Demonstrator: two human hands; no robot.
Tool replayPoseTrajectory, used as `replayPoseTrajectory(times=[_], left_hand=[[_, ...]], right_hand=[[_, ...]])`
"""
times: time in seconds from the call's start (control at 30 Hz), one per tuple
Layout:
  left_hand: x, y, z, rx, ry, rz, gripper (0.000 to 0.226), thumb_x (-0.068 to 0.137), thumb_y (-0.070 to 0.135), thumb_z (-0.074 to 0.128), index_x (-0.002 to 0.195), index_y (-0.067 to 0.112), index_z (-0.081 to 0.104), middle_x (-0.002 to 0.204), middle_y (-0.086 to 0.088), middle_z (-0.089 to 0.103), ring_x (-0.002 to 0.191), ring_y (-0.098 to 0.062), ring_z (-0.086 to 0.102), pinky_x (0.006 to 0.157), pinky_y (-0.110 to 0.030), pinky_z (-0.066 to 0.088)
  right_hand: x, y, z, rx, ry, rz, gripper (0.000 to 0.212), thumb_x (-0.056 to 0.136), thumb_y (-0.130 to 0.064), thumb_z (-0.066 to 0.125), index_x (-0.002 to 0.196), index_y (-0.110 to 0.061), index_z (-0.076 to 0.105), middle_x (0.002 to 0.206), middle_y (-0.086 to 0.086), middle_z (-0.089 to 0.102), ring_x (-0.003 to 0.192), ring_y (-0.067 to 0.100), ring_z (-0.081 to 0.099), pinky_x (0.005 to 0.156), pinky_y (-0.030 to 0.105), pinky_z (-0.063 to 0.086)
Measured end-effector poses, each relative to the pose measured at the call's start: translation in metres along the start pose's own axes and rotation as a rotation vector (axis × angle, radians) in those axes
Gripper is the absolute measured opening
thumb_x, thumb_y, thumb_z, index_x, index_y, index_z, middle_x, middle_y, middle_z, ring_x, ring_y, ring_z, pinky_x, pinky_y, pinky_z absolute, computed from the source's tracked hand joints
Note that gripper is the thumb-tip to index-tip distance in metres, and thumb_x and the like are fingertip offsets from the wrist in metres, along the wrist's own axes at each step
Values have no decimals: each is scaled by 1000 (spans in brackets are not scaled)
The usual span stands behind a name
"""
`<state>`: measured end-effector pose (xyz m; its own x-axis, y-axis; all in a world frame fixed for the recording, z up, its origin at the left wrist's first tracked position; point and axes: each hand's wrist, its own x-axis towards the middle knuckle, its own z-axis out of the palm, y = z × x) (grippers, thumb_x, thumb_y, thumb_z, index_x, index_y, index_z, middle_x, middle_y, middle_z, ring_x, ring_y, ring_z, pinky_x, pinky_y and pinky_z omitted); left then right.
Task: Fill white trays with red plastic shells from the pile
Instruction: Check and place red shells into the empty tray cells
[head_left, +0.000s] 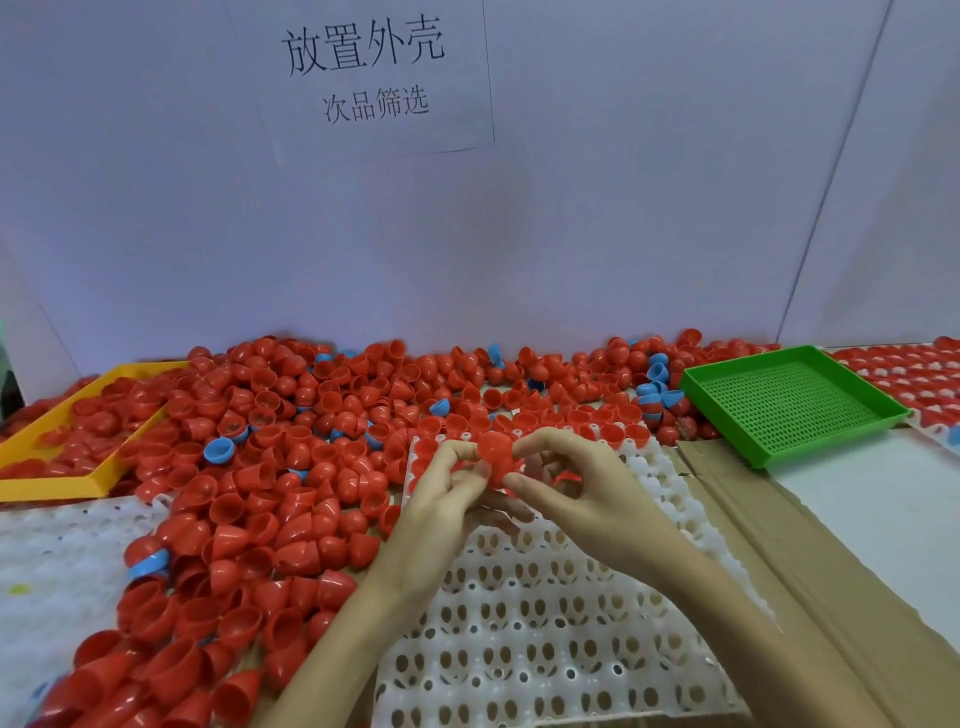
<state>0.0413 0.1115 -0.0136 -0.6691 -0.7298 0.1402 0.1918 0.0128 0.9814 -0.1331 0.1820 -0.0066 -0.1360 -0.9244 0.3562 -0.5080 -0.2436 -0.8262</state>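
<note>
Red shells (270, 467) lay heaped across the bench to my left and along the back wall, with a few blue shells (217, 450) mixed in among them. Between my two hands I held one red shell (492, 451) just above the far end of the white tray (545, 613). My left hand (441, 499) pinched it from the left with curled fingers, and my right hand (576, 483) pinched it from the right, thumb below and forefinger arched over the top. The tray sat in front of me on a sheet of cardboard (810, 561); its near pockets were bare, while a row or two at its far edge already carried red shells. A yellow tray (62, 483) at far left held more red shells. A green perforated tray (789, 400) sat at right, and beyond it I could see another white tray (904, 374) loaded with red shells. A paper sign (363, 73) with printed characters hung on the wall above the pile.
</note>
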Motion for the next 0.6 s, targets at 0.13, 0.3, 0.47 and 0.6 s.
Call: replayPoseTrajectory(times=[0.13,0.3,0.47,0.6], left_hand=[[0,-2,5,60,87,3,32,105,31,55,132,20,44,105,-12,79,94,-31,78,78,-30,62],[3,-6,-5,291,212,96,12,107,13,56,116,15,63,98,-5,78,85,-23,78,77,-33,64],[-3,-12,-7,889,73,335,12,105,21,60,109,30,66,103,22,65,104,-5,65,91,-20,53],[-4,-17,-3,1129,-142,378,24,108,36,53,129,32,63,126,27,54,127,5,48,108,-14,38]], right_hand=[[1,1,0,-2,14,49,8,95,-29,76,98,-22,73,99,-3,66,85,7,65,70,22,55],[7,11,-29,-144,174,162,10,95,-27,74,88,-22,68,86,-6,71,83,8,68,77,22,56],[6,32,-45,-515,282,293,25,95,-47,71,81,-32,57,70,-10,63,63,3,59,51,14,37],[6,39,-46,-614,263,330,25,94,-49,72,86,-31,57,74,-11,64,67,2,60,54,18,35]])
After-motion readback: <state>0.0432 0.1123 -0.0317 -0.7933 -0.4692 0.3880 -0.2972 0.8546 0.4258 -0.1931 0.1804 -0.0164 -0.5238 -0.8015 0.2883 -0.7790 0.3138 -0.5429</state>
